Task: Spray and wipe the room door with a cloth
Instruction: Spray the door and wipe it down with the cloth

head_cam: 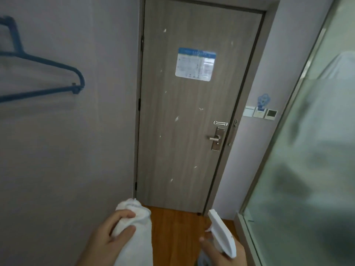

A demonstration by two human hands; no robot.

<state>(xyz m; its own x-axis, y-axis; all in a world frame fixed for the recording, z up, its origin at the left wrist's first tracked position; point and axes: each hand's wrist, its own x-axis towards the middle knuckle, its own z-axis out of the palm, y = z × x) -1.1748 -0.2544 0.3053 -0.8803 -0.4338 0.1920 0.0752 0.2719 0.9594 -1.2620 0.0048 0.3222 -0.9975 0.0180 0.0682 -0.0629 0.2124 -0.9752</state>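
Low at the bottom of the view, we held our left hand (109, 235) curled tightly around a bunched white cloth (134, 227), thumb and fingers pinching its upper folds while the rest hung down past the frame edge. Our right hand (221, 252) was wrapped around the neck of a white spray bottle (222, 231), its nozzle aimed up and forward toward the door, one finger near the trigger; we could not tell whether that finger was pressing. Ahead of us stood the room door (192, 112), closed in its grey frame, a grey wood-grain panel flecked with small white marks scattered from top to bottom. A blue-and-white notice (195, 64) was stuck on its upper half, and a metal lever handle (216, 138) with a latch plate above it sat near the right edge. On our left the plain wall ran right up to the hinge side, with a blue clothes hanger (44, 73) hung on it. On our right a frosted glass partition (307, 150) closed in the passage, leaving a narrow strip of wooden floor (176, 227) between us and the door. Wall switches (260, 112) sat just beside the frame's right side.
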